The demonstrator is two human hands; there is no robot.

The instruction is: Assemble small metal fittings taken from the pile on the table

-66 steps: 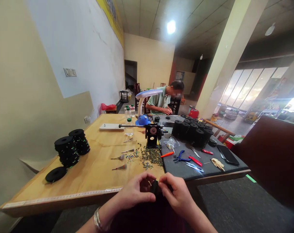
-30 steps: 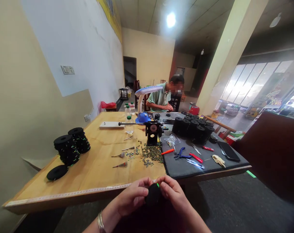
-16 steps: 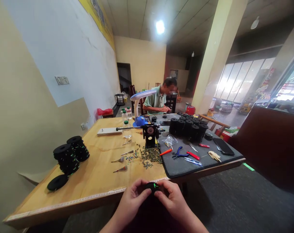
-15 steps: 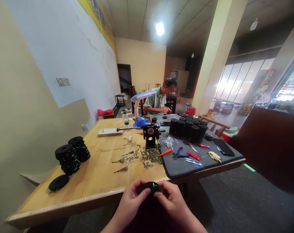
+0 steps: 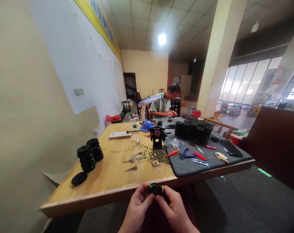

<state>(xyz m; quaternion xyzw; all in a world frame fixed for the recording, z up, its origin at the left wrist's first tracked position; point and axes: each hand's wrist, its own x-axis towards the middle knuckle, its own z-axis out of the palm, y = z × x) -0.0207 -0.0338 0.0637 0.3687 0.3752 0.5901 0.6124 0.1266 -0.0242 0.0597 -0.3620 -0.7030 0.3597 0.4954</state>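
Both my hands hold a small black spool [image 5: 155, 189] with a bright green mark, just in front of the near edge of the wooden table [image 5: 105, 174]. My left hand [image 5: 136, 207] pinches its left side with thumb and fingers closed. My right hand [image 5: 174, 208] grips its right side, fingers curled round it. On the table beyond lie a scatter of small dark and coloured pieces [image 5: 156, 157] and a black hand-cranked winder [image 5: 157, 136].
Stacks of black spools stand at the left [image 5: 89, 157] and on the grey mat [image 5: 193, 131]. Blue pliers [image 5: 185, 154], red-handled tools, scissors and a phone [image 5: 230, 148] lie on the mat. A desk lamp [image 5: 147, 110] and bottles stand further back. Another person [image 5: 165, 105] sits at the far end.
The view has pulled back and shifted, so the table sits further right and away. My hands stay closed on the black spool, now lower in view, with the green mark turned toward the left.
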